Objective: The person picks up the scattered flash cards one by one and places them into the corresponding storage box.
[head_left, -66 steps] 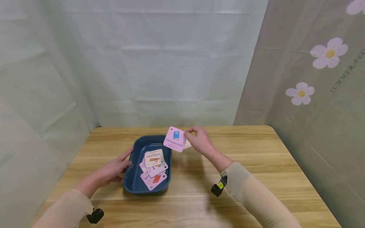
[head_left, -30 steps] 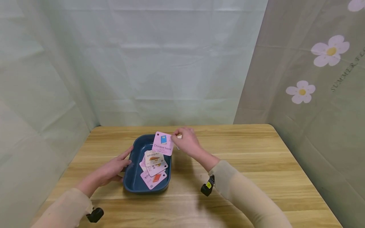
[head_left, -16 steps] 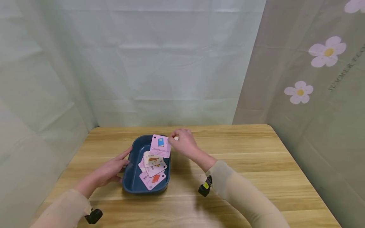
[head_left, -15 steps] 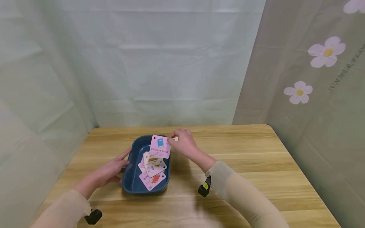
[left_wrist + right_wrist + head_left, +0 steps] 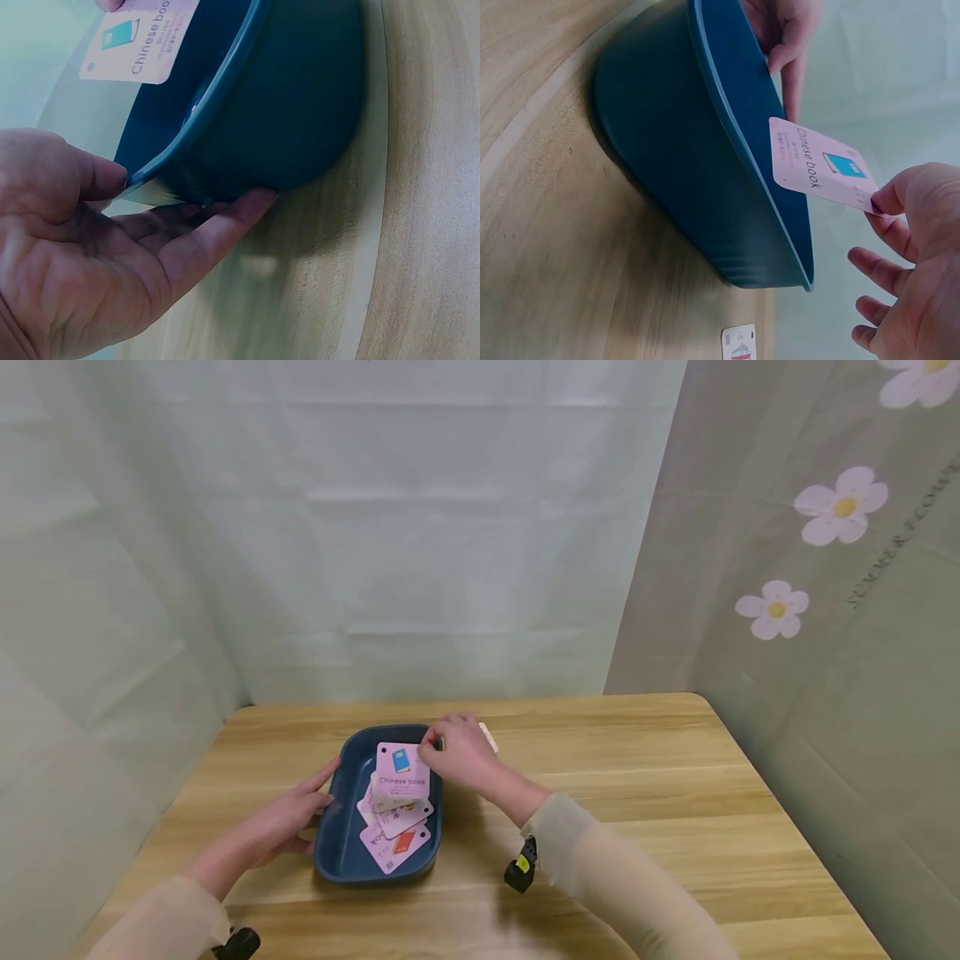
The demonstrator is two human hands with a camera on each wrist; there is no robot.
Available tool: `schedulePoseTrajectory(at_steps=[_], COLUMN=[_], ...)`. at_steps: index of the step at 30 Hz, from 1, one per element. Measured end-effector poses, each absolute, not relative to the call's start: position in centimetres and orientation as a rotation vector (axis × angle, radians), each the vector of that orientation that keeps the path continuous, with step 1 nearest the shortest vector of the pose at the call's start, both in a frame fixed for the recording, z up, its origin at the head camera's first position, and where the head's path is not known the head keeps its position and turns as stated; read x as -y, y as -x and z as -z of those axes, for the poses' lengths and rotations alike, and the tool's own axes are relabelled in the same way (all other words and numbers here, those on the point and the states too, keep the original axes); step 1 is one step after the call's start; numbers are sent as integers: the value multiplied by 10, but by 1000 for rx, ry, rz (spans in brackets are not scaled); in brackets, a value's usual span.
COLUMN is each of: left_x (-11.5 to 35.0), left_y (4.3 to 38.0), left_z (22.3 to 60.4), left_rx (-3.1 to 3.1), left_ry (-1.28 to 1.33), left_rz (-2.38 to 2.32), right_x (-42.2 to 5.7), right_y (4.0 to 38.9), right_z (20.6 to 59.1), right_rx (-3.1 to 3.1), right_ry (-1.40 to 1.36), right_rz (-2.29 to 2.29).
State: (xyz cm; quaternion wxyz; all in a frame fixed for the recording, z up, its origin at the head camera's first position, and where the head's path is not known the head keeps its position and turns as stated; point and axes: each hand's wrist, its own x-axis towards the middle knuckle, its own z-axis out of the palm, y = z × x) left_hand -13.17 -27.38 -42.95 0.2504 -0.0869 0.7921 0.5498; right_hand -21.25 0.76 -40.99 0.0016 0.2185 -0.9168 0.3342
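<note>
My right hand (image 5: 459, 747) pinches the corner of a pink flashcard (image 5: 401, 768), printed "Chinese book" with a blue book, between thumb and forefinger. In the right wrist view the flashcard (image 5: 817, 161) is tilted over the inside of a dark blue plastic basin (image 5: 682, 112), the other fingers spread apart. More cards (image 5: 393, 847) lie overlapping on the basin's bottom, partly covered by the held one. My left hand (image 5: 281, 817) holds the basin's left side; in the left wrist view its thumb is at the rim and its fingers lie along the outer wall (image 5: 300, 97).
Another card (image 5: 488, 737) lies on the wooden table (image 5: 637, 793) behind my right hand, partly hidden in the head view; the right wrist view shows part of this card (image 5: 739, 343) beside the basin. Pale cloth (image 5: 435, 527) hangs behind the table and along both sides.
My right hand has carried the "Chinese book" card left from beyond the basin's right rim to over the cards inside, now covering much of the lifeboat card. My left hand stays at the basin.
</note>
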Motion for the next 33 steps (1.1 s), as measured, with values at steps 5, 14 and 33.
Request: schedulePoseTrajectory(at_steps=[5,14,33], left_x=[274,272,272], left_y=[132,136,139], left_z=[429,430,430], left_rx=[-2152,-2166,-2184], left_ry=[233,238,230], left_rz=[-1509,-1491,-1466], right_x=[-2,8,25], right_y=[211,209,205], right_z=[409,415,416], right_rx=[2893,2962,3026], right_ry=[-744,-822,-1031], right_rz=[-1026,-904,-657])
